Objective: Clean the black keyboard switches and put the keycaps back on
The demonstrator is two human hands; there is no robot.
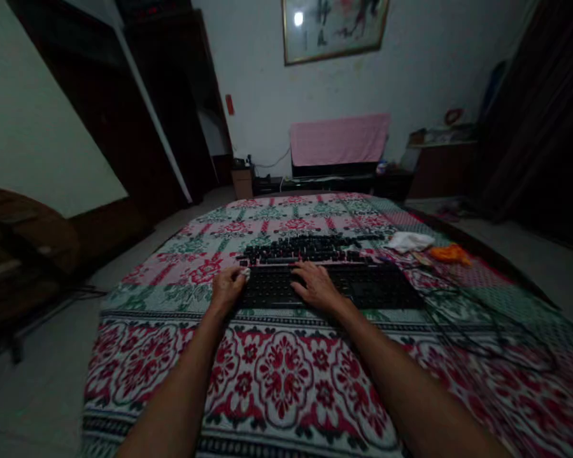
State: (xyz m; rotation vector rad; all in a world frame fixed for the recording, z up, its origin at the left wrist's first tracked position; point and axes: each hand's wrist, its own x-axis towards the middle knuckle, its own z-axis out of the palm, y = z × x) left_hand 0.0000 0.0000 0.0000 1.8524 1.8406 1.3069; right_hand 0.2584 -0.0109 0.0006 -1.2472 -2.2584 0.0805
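Note:
A black keyboard (pixel 372 289) lies across the patterned cloth, its bed showing rows of small stubs where keycaps are off. At its left end my left hand (pixel 226 289) is closed, with a small white wad (pixel 246 273), perhaps cloth or tissue, between thumb and fingers. My right hand (pixel 316 283) rests over the middle of the keyboard, thumb and fingers apart and touching it; nothing shows in its grasp. Just behind the keyboard, loose black keycaps (pixel 310 251) are spread in rough rows, with a long bar-shaped one among them.
The patterned cloth (pixel 281 375) covers a table with rounded far corners. To the right lie a white cloth (pixel 410 241), an orange cloth (pixel 451 254) and a looped black cable (pixel 501 312). A pink cloth (pixel 339 140) drapes a screen by the far wall.

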